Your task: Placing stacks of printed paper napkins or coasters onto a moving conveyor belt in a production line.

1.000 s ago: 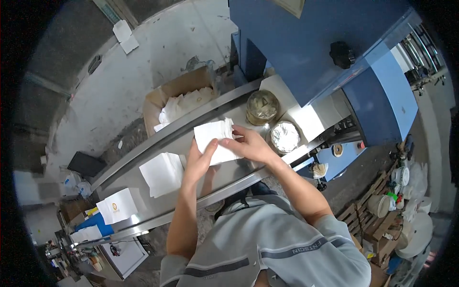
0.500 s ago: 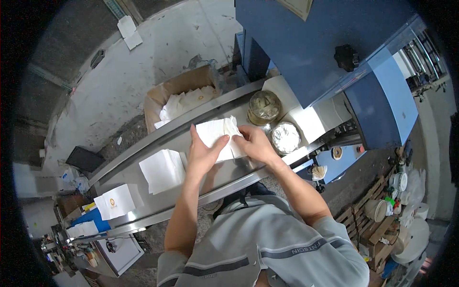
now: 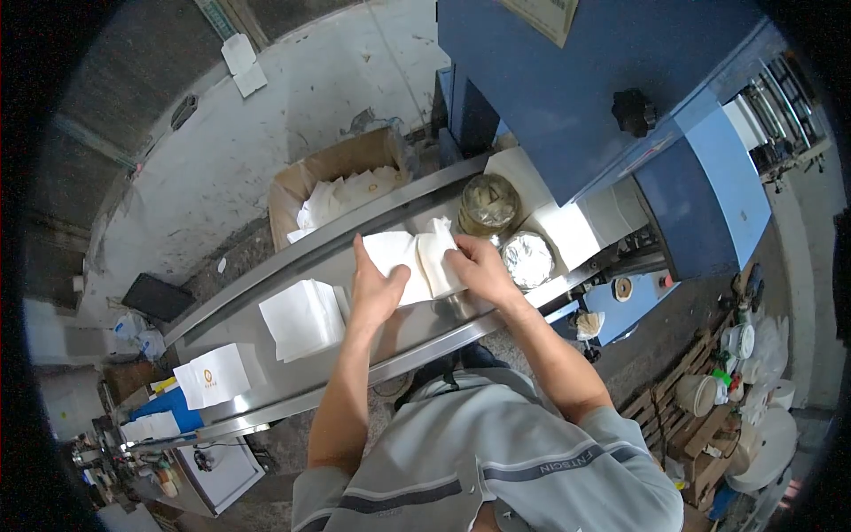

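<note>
Over the metal conveyor trough, both my hands hold a stack of white paper napkins [image 3: 396, 253]. My left hand [image 3: 377, 291] is closed on the stack's left end, thumb across the near side and fingers behind. My right hand [image 3: 484, 271] pinches the right-hand portion, its thumb on the paper. Between the hands the stack parts in a fold-like gap, and the right portion tilts away. To the left, another white napkin stack [image 3: 301, 321] stands on the metal. Farther left lies a napkin pile [image 3: 213, 376] with a small orange print.
A glass jar [image 3: 489, 204] and a foil-topped round container [image 3: 528, 260] stand right of my hands. Beyond the trough's metal rim [image 3: 266, 252], a cardboard box [image 3: 284, 188] holds loose napkins. A blue machine [image 3: 567, 97] rises at the right. Pallets [image 3: 660, 403] lie lower right.
My right hand has shifted slightly right, and the right portion of the napkins has spread from the rest. My left thumb has drawn back left.
</note>
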Available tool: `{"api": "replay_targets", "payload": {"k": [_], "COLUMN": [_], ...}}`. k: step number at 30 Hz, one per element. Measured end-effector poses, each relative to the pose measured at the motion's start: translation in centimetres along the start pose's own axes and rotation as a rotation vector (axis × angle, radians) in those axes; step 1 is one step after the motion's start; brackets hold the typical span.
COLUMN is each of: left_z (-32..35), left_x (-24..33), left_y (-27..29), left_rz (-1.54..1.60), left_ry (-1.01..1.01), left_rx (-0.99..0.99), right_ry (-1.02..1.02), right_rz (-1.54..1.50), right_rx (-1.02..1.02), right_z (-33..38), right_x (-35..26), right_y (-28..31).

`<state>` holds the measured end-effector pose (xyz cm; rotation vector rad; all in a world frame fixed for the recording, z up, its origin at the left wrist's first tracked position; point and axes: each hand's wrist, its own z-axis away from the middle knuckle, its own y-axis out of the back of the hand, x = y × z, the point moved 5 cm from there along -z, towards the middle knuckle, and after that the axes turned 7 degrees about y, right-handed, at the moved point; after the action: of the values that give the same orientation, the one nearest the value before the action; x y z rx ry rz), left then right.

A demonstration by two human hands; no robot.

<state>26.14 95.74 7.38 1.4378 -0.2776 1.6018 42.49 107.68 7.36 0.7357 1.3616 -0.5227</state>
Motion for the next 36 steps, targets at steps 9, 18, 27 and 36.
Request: {"api": "replay_targets", "payload": {"k": [9,18,27,36], "left_z": [0.3,2.7,4.5,3.5], "left_x": [-4.5,-7.6,-5.5,-2.7], "left_y": [2.8,2.5,4.7,1.7], "left_rz": [0.640,1.063,0.828,0.299], "left_ry": [0.097,0.163,0.096,-0.024], "left_rx": [-0.160,-0.226,-0.085,-0.035], "right_ry": [0.051,0.532,0.533,-0.143], "right_rz": [-0.207,0.225,0.375,-0.124], "right_rx": [0.077,0.068,-0.164,-0.170], "right_z": [-2.1,-11.0,-2.1,2.3], "right_x": [-3.9,-11.6,-4.7,2.6], "right_y": [3.1,-1.1,-6.0,-5.5]}}
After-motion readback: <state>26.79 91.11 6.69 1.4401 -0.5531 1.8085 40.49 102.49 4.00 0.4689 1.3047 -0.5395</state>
